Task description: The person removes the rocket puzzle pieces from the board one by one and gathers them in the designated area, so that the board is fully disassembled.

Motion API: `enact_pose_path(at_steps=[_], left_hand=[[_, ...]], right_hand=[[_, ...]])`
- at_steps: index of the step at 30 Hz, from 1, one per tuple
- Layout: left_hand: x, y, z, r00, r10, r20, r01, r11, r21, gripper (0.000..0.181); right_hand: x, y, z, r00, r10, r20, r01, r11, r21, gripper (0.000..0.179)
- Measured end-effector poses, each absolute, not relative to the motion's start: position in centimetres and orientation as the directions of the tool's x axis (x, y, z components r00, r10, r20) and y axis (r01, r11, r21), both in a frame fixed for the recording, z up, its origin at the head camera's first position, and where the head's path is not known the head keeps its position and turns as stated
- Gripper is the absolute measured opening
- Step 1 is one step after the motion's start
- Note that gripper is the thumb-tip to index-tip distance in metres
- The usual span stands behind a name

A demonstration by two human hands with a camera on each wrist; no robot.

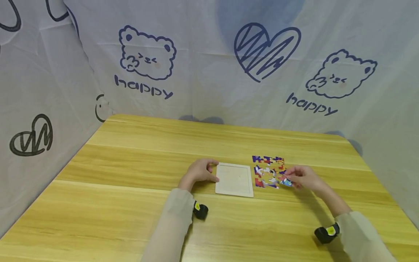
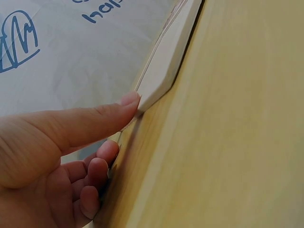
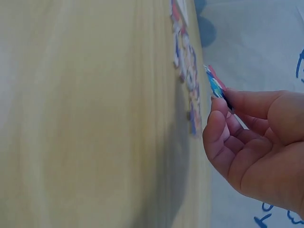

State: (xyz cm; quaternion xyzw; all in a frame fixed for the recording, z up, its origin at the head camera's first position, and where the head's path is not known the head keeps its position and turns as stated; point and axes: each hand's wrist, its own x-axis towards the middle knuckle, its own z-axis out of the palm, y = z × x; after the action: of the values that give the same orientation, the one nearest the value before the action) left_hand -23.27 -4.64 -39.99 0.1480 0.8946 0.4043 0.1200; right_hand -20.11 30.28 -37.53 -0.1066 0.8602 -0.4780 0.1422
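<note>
Between my hands, a square, pale puzzle tray (image 1: 234,180) with a raised rim lies flat on the table. At its left edge my left hand (image 1: 199,171) holds it, thumb on the rim and forefinger by the far corner; the left wrist view shows the thumb (image 2: 109,118) against the edge and the other fingers bent. My right hand (image 1: 306,178) pinches a colourful jigsaw piece (image 3: 216,85) between thumb and fingers, raised off the table in the right wrist view. Several purple, red and yellow jigsaw pieces (image 1: 263,171) lie loosely grouped right of the tray.
The wood-grain table (image 1: 131,163) reaches back to a pale cloth (image 1: 203,62) with bear and heart drawings. More cloth hangs at the left and right sides. A black device (image 1: 200,210) sits on the left wrist, another black device (image 1: 327,233) on the right.
</note>
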Motion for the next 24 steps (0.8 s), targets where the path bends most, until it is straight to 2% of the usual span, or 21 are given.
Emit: enact_pose_path(at_steps=[10, 24], left_hand=[[-23.3, -4.7, -40.1, -0.928, 0.359, -0.101, 0.155, 0.618, 0.771, 0.058], [-23.3, -4.7, -40.4, -0.929, 0.359, -0.09, 0.168, 0.625, 0.762, 0.058]], right_hand=[[-20.3, 30.9, -39.0, -0.937, -0.266, -0.227, 0.03, 0.585, -0.81, 0.016], [-20.1, 30.1, -38.6, -0.961, -0.22, -0.168, -0.028, 0.68, -0.733, 0.019]])
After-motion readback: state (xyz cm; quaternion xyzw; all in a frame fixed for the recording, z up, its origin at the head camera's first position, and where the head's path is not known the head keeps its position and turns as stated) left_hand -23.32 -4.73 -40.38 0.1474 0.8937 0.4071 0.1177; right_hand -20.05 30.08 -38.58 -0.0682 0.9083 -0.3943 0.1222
